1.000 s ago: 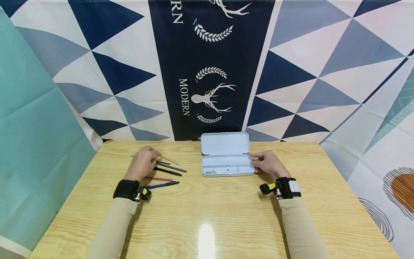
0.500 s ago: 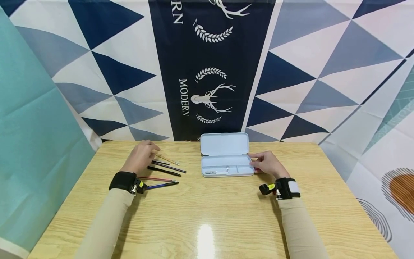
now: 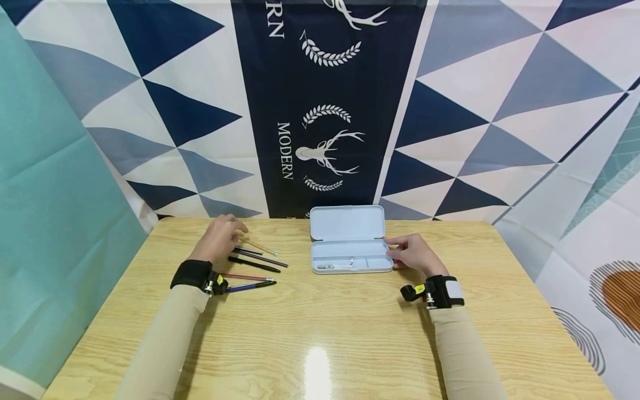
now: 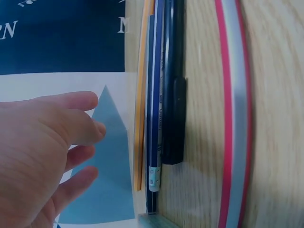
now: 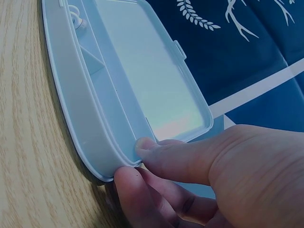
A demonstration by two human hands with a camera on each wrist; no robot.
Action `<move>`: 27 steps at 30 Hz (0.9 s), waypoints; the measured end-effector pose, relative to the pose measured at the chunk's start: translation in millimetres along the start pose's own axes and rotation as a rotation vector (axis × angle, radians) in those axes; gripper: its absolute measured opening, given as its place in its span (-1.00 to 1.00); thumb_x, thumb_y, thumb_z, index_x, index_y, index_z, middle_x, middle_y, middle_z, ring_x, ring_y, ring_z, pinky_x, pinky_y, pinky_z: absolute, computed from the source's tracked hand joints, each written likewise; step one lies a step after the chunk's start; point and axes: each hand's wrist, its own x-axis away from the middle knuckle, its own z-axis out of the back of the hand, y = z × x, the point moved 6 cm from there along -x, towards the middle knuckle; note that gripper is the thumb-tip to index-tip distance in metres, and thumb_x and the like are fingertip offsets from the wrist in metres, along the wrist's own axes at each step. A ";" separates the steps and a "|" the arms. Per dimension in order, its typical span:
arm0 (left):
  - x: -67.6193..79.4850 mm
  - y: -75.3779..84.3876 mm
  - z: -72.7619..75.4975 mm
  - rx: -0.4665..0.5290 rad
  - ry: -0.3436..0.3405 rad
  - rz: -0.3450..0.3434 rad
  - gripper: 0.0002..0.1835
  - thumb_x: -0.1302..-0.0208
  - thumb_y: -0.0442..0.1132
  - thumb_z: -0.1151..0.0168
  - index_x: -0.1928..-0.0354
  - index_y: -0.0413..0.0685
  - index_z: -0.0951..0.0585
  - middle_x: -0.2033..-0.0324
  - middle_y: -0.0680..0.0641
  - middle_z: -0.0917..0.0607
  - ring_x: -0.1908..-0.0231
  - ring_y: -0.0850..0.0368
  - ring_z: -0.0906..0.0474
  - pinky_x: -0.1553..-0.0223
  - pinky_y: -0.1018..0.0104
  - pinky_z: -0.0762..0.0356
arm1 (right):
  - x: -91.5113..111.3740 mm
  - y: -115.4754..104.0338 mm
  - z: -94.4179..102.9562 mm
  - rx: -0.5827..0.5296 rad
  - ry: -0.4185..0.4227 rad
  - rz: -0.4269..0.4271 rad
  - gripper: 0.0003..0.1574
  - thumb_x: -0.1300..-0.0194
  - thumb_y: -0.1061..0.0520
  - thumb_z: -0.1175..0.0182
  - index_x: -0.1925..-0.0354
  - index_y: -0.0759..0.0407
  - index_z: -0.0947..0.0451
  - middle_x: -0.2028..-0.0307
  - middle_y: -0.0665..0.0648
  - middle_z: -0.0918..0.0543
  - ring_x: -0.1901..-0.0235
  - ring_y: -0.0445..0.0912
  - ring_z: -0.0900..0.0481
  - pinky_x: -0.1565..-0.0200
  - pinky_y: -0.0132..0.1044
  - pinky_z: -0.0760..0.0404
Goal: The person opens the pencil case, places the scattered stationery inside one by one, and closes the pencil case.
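L hand (image 3: pixel 217 239) leftward, case (image 3: pixel 347 223) w/ item (image 3: pixel 327 266)

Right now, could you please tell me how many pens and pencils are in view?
6, left of the open case, far to near: yellow pencil, dark pencil, navy pencil, black pen, red pencil, blue pen. The left hand may hide others.

the right wristband (image 3: pixel 444 291) is wide and black, with a pale patch (image 3: pixel 454 288) on it. inward of it i see a small black camera (image 3: pixel 408 293), yellow label (image 3: pixel 419 288) and silvery mount (image 3: pixel 430 300); up the arm from it, a beige sleeve (image 3: pixel 462 344). across from it: a black left wristband (image 3: pixel 190 274), another beige sleeve (image 3: pixel 162 333).
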 end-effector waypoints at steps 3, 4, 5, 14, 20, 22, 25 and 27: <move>-0.7 1.3 -2.4 -0.003 -0.022 -0.001 -0.65 -0.38 -0.64 -0.29 -0.05 -0.22 -0.87 -0.01 -0.30 -0.81 -0.11 -0.34 -0.71 -0.20 -0.16 -0.77 | 0.0 -0.1 -0.5 0.002 -0.001 -0.002 -0.41 -0.60 0.32 -0.32 -0.51 0.36 -0.56 0.27 0.22 -0.79 0.48 -0.21 -0.68 0.35 -0.42 -0.76; -1.0 2.1 -3.1 -0.003 -0.029 -0.002 -0.64 -0.38 -0.64 -0.29 -0.06 -0.22 -0.87 -0.01 -0.30 -0.81 -0.11 -0.33 -0.71 -0.20 -0.15 -0.77 | 0.0 0.0 -0.6 0.002 -0.001 -0.003 -0.41 -0.60 0.32 -0.32 -0.51 0.35 -0.56 0.27 0.22 -0.79 0.48 -0.21 -0.68 0.34 -0.42 -0.76; -1.4 2.6 -3.9 -0.006 -0.034 -0.006 -0.64 -0.38 -0.65 -0.29 -0.06 -0.22 -0.87 -0.01 -0.30 -0.81 -0.11 -0.33 -0.71 -0.20 -0.15 -0.77 | 0.1 0.1 -0.7 0.003 -0.002 -0.005 -0.41 -0.60 0.31 -0.32 -0.51 0.35 -0.56 0.27 0.22 -0.79 0.48 -0.21 -0.68 0.34 -0.42 -0.76; -6.3 2.7 -13.8 -0.039 -0.080 -0.026 -0.61 -0.36 -0.68 -0.29 -0.05 -0.20 -0.87 0.02 -0.26 -0.80 -0.07 -0.26 -0.74 -0.17 -0.10 -0.80 | 1.0 0.3 -0.4 0.001 -0.010 -0.016 -0.40 -0.61 0.29 -0.32 -0.52 0.33 -0.55 0.25 0.19 -0.80 0.47 -0.21 -0.67 0.33 -0.42 -0.74; -6.8 5.0 -17.0 -0.001 -0.077 -0.032 -0.65 -0.35 -0.67 -0.32 -0.02 -0.22 -0.87 0.05 -0.24 -0.82 -0.01 -0.22 -0.78 -0.13 -0.06 -0.82 | 0.7 -0.1 -0.2 -0.003 -0.007 -0.009 -0.40 -0.61 0.31 -0.32 -0.52 0.35 -0.55 0.26 0.19 -0.80 0.47 -0.21 -0.68 0.33 -0.41 -0.76; -6.4 6.5 -17.7 0.019 -0.072 -0.046 -0.66 -0.33 -0.68 -0.33 0.01 -0.22 -0.87 0.08 -0.23 -0.83 0.03 -0.21 -0.78 -0.09 -0.05 -0.83 | 0.5 -0.1 -0.1 -0.002 -0.005 -0.007 -0.40 -0.61 0.31 -0.32 -0.51 0.36 -0.55 0.26 0.20 -0.81 0.47 -0.21 -0.68 0.34 -0.42 -0.76; -5.4 7.7 -18.6 0.034 -0.067 -0.064 -0.68 -0.32 -0.67 -0.34 0.06 -0.20 -0.87 0.14 -0.19 -0.83 0.09 -0.16 -0.78 -0.01 -0.09 -0.84 | 0.4 -0.4 0.1 0.003 -0.006 -0.008 -0.40 -0.61 0.31 -0.32 -0.52 0.35 -0.54 0.24 0.20 -0.81 0.47 -0.22 -0.67 0.34 -0.42 -0.75; -4.9 7.5 -19.3 0.038 -0.069 -0.063 -0.68 -0.33 -0.67 -0.35 0.06 -0.19 -0.87 0.16 -0.18 -0.82 0.11 -0.14 -0.77 0.01 -0.09 -0.83 | 0.8 -1.3 0.5 0.004 -0.008 -0.010 -0.40 -0.61 0.31 -0.32 -0.52 0.35 -0.54 0.25 0.20 -0.80 0.48 -0.22 -0.67 0.34 -0.42 -0.75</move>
